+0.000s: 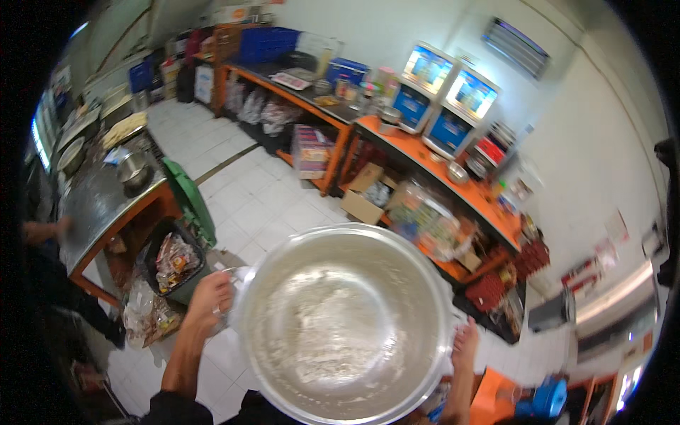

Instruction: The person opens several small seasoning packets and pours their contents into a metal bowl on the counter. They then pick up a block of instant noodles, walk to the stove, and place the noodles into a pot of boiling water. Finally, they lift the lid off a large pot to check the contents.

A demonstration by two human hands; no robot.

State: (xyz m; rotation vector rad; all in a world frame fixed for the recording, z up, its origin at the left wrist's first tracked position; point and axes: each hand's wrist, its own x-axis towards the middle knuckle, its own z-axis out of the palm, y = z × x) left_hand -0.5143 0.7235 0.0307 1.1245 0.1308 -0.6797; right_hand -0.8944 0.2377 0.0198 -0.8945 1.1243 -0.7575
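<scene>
Before me I carry a large round metal pot [425,276], its mouth facing up towards my view. Pale whitish residue [329,332], like flour or dough, clings to its bottom and inner wall. My left hand [213,298] grips the loop handle on the pot's left side. On the opposite side my right hand [465,342] holds the pot at its right handle, which is mostly hidden by the fingers and rim. The pot hangs over the white tiled floor [228,366].
At left, a metal-topped table [101,212] bears a steel pot [134,170] and a tray of pale dough [125,130]; a person's hand [53,229] is beside it. A full rubbish bin [196,281] stands under a green lid [186,196]. An orange counter [393,139] holds drink dispensers [449,133].
</scene>
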